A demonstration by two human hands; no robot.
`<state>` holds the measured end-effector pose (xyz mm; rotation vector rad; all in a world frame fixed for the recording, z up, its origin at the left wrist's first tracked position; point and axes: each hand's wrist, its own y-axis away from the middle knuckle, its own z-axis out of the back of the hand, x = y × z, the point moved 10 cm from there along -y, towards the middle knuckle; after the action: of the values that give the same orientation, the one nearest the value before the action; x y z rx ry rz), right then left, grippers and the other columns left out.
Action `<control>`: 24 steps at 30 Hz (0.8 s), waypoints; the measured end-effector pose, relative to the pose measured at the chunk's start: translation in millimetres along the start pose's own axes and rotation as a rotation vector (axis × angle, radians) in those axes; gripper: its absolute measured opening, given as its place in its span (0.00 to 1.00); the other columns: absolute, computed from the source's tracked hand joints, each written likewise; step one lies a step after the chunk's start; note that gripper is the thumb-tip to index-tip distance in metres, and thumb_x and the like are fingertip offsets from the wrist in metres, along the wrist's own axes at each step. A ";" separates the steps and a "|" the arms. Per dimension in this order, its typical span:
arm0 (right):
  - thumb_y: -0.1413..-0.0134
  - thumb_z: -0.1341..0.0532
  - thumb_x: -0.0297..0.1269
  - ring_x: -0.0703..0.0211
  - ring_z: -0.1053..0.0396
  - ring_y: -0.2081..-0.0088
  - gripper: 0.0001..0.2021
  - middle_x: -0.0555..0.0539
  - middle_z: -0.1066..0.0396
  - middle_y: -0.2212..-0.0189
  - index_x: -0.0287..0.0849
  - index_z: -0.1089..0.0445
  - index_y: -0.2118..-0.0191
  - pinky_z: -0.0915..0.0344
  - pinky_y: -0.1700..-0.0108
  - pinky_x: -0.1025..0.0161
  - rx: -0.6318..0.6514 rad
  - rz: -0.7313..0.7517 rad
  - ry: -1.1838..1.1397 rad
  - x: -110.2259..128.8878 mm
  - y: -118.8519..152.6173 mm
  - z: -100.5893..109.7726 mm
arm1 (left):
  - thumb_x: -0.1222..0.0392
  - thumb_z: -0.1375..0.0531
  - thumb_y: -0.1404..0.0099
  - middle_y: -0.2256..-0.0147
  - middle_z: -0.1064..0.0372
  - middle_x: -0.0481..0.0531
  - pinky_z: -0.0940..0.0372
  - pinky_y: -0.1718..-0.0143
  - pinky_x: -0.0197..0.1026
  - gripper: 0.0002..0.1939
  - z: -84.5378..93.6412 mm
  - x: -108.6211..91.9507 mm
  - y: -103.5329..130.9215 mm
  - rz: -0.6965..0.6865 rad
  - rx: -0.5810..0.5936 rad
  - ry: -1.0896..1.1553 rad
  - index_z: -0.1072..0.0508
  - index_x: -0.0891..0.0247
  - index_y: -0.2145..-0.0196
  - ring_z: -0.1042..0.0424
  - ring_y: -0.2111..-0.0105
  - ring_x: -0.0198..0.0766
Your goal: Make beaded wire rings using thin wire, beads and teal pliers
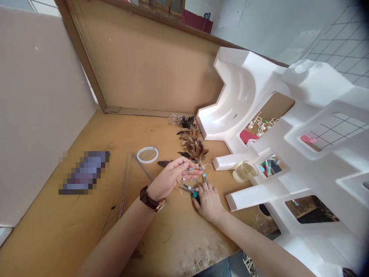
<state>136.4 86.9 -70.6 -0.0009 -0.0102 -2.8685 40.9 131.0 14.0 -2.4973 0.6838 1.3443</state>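
My left hand [173, 175], with a watch on its wrist, is above the table, its fingers stretched to the right and the thumb lying along them. A thin strand of blue and clear beads [204, 175] lies at its fingers and hangs in loops. Close by on the right, my right hand [210, 202] rests low with fingers curled over a pair of pliers [195, 194] with dark and teal handles; the grip is partly hidden. The pliers' jaws point left, among the beads. Just beyond both hands lies a bundle of brown and black feathers [191, 142].
A white ring-shaped roll [148, 154] and thin wires [124, 188] lie left of my hands. Farther left is a blurred-out object [86, 173]. A glass of yellowish liquid [245, 171] stands beside the large white foam packing piece [276, 154] at right. A brown board [150, 57] borders the back.
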 end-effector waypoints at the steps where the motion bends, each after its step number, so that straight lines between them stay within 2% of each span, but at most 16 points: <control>1: 0.47 0.47 0.45 0.47 0.40 0.55 0.18 0.39 0.35 0.60 0.39 0.36 0.54 0.44 0.56 0.54 -0.011 0.000 -0.007 1.4 -1.1 0.3 | 0.58 0.44 0.38 0.63 0.28 0.56 0.34 0.57 0.45 0.07 0.6 -0.7 0.2 -0.005 -0.001 -0.003 0.33 0.66 0.68 0.27 0.60 0.43; 4: 0.49 0.44 0.45 0.45 0.41 0.54 0.20 0.38 0.34 0.58 0.39 0.35 0.53 0.46 0.54 0.52 -0.036 -0.033 -0.150 -1.3 -3.8 6.6 | 0.58 0.45 0.37 0.62 0.28 0.56 0.35 0.57 0.44 0.08 2.3 -1.9 0.6 -0.019 -0.004 -0.020 0.33 0.66 0.67 0.28 0.59 0.43; 7: 0.48 0.45 0.44 0.47 0.38 0.56 0.14 0.39 0.31 0.62 0.40 0.30 0.62 0.46 0.55 0.54 -0.079 -0.105 -0.403 -14.6 -9.0 25.3 | 0.58 0.45 0.37 0.61 0.29 0.55 0.36 0.56 0.44 0.08 4.1 -5.8 0.4 -0.056 -0.019 -0.016 0.33 0.66 0.67 0.28 0.59 0.41; 9: 0.43 0.51 0.46 0.50 0.36 0.60 0.17 0.40 0.30 0.66 0.41 0.30 0.67 0.44 0.58 0.56 -0.123 -0.152 -0.494 -26.8 -15.1 43.2 | 0.59 0.45 0.37 0.61 0.29 0.54 0.37 0.54 0.45 0.07 6.4 -10.5 -0.6 -0.101 -0.047 0.007 0.33 0.66 0.68 0.28 0.59 0.41; 11: 0.39 0.60 0.47 0.53 0.34 0.64 0.24 0.41 0.29 0.67 0.41 0.31 0.64 0.41 0.63 0.59 -0.174 -0.184 -0.584 -37.4 -22.3 59.6 | 0.59 0.44 0.38 0.62 0.29 0.53 0.38 0.52 0.46 0.06 10.2 -13.8 -2.2 -0.154 -0.084 0.036 0.34 0.65 0.68 0.29 0.58 0.41; 13: 0.39 0.67 0.49 0.58 0.33 0.69 0.29 0.42 0.29 0.65 0.40 0.34 0.57 0.39 0.69 0.63 -0.206 -0.199 -0.839 -42.8 -30.1 64.6 | 0.59 0.44 0.38 0.61 0.30 0.53 0.40 0.51 0.46 0.06 17.0 -12.4 -4.0 -0.206 -0.127 0.063 0.34 0.65 0.68 0.29 0.57 0.41; 15: 0.40 0.64 0.53 0.62 0.34 0.75 0.28 0.43 0.29 0.64 0.39 0.36 0.54 0.41 0.75 0.65 -0.200 -0.200 -1.266 -39.2 -38.2 54.2 | 0.59 0.44 0.38 0.60 0.30 0.53 0.41 0.50 0.46 0.06 27.2 -5.1 -5.0 -0.248 -0.170 0.066 0.34 0.65 0.67 0.30 0.56 0.40; 17: 0.45 0.53 0.55 0.66 0.39 0.82 0.26 0.45 0.29 0.66 0.40 0.34 0.54 0.44 0.80 0.67 -0.172 -0.192 -1.563 -28.7 -45.7 37.1 | 0.57 0.44 0.38 0.60 0.31 0.53 0.41 0.49 0.45 0.07 43.2 6.7 -3.6 -0.268 -0.233 0.024 0.34 0.65 0.68 0.30 0.56 0.39; 19: 0.47 0.49 0.54 0.69 0.44 0.85 0.24 0.48 0.30 0.74 0.39 0.33 0.57 0.48 0.82 0.68 -0.172 -0.178 -1.568 -20.8 -51.7 23.1 | 0.54 0.45 0.38 0.59 0.31 0.54 0.41 0.50 0.45 0.10 58.8 21.4 -1.0 -0.244 -0.261 -0.072 0.34 0.64 0.67 0.31 0.56 0.40; 21: 0.48 0.47 0.55 0.70 0.50 0.87 0.24 0.52 0.35 0.82 0.37 0.31 0.60 0.53 0.83 0.69 -0.173 -0.162 -1.533 -16.7 -56.2 11.3 | 0.53 0.45 0.39 0.60 0.31 0.55 0.40 0.52 0.43 0.12 75.5 30.6 5.1 -0.236 -0.306 -0.292 0.32 0.65 0.66 0.32 0.57 0.39; 23: 0.50 0.45 0.54 0.69 0.50 0.86 0.23 0.54 0.39 0.86 0.37 0.30 0.63 0.52 0.82 0.69 -0.180 -0.137 -1.475 -15.7 -58.6 4.7 | 0.51 0.44 0.40 0.64 0.31 0.53 0.39 0.58 0.40 0.13 87.8 36.8 12.2 -0.237 -0.334 -0.542 0.31 0.66 0.70 0.32 0.61 0.38; 24: 0.50 0.44 0.53 0.68 0.48 0.85 0.22 0.54 0.39 0.87 0.37 0.29 0.64 0.50 0.80 0.68 -0.186 -0.121 -1.443 -15.4 -58.8 3.2 | 0.51 0.43 0.41 0.68 0.32 0.51 0.38 0.62 0.38 0.13 94.3 39.9 16.0 -0.245 -0.355 -0.563 0.31 0.66 0.72 0.33 0.66 0.37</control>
<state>135.3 147.8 -67.9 -2.0306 -0.0254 -2.2792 -16.8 143.5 -71.2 -2.1550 0.0174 2.0711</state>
